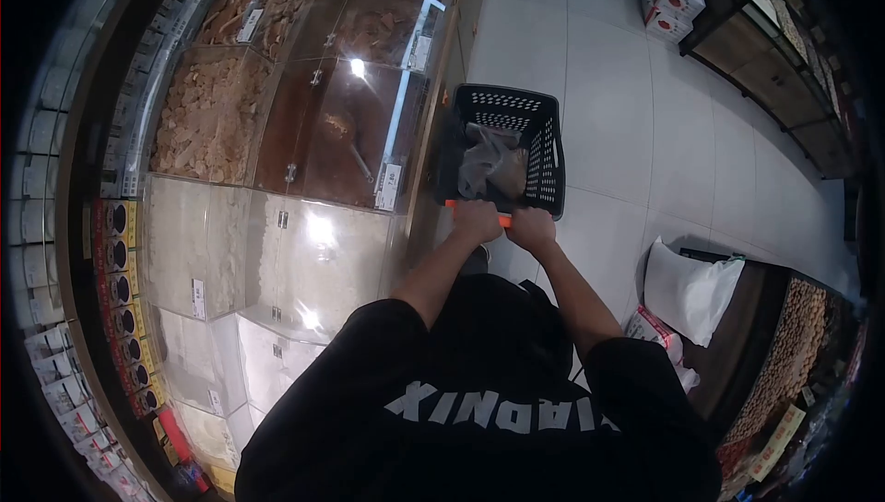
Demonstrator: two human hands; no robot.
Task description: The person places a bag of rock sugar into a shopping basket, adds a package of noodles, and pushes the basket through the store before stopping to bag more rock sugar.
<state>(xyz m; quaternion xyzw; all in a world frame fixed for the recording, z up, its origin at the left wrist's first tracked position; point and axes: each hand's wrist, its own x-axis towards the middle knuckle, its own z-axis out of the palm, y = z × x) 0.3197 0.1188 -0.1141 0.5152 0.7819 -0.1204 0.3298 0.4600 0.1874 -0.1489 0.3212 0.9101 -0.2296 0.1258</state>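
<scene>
Reaching forward, forearms (433,276) angled inward, left grip (477,222) and right grip (532,228) wrapped round the orange handle (504,221), black basket (513,92) just beyond, wooden edge (426,156) close left, roomy tiled floor (608,133) right.

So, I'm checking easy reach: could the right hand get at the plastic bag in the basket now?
Probably yes, if the right hand lets go of the orange handle: the basket is open-topped and nothing visible covers the plastic bag.

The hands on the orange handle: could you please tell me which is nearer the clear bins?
The left hand, gripping the orange handle on the side toward the clear bins; the right hand grips it farther from them.
</scene>
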